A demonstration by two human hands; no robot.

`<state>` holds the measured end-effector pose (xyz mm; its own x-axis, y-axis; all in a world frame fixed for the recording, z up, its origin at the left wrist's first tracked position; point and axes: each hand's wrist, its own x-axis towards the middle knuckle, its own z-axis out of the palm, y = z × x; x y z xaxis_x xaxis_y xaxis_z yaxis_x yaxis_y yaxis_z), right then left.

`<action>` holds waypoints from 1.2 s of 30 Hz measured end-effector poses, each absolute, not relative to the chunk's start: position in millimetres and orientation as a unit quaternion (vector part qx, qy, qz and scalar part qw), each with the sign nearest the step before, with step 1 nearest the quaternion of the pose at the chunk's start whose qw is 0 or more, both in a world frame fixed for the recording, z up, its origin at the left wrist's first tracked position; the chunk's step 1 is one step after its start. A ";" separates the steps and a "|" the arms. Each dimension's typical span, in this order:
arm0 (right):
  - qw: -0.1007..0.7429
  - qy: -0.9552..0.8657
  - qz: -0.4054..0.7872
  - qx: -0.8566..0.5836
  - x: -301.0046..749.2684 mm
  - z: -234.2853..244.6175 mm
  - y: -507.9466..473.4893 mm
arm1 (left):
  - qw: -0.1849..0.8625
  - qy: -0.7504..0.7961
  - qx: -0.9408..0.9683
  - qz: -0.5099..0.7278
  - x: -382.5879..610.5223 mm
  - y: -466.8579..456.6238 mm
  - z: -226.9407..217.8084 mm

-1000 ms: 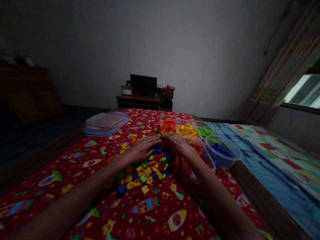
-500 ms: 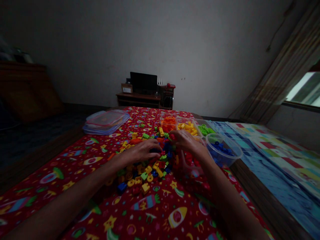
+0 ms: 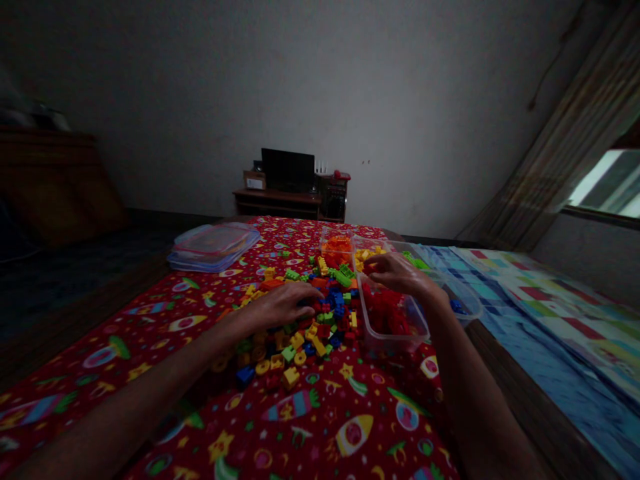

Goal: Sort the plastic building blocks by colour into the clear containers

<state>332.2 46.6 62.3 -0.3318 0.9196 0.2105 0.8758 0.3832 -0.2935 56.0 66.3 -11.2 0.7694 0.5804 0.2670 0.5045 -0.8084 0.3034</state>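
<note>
Brick pile (image 3: 310,331) lay under and right of the left hand (image 3: 293,301), the nearer one, and left of the right hand (image 3: 403,272) above the red-brick tub (image 3: 400,340); both half-curled, couldn't tell if either held anything.

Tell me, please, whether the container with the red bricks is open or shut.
Open: the container has no lid over its red bricks.
</note>
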 end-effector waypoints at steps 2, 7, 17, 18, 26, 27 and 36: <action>0.147 -0.810 0.056 -0.564 335.5 65.2 44.8 | 0.128 0.313 0.922 0.187 55.4 65.0 -8.3; 0.097 -0.779 0.020 -0.619 341.9 70.9 38.5 | 0.208 0.371 0.878 0.219 52.1 64.9 -2.9; 0.150 -0.829 -0.017 -0.539 299.6 68.8 22.5 | 0.443 0.372 0.777 0.250 51.3 68.1 -4.3; 0.154 -0.847 -0.004 -0.508 289.5 65.5 20.2 | 0.449 0.377 0.770 0.253 52.3 66.3 -3.7; 0.142 -0.890 -0.018 -0.432 258.1 34.1 24.3 | 0.510 0.387 0.710 0.292 61.2 52.5 -0.3; 0.138 -0.885 -0.026 -0.443 259.5 34.7 25.6 | 0.503 0.383 0.718 0.290 60.6 53.5 0.5; 0.104 -0.812 -0.076 -0.569 299.5 56.4 33.8 | 0.253 0.453 0.800 0.301 24.7 74.1 21.5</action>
<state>299.5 33.8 56.4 -0.3303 0.9086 0.2555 0.9402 0.3406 0.0040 24.7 74.1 21.5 0.4077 0.8775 0.2524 0.5729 -0.4611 0.6777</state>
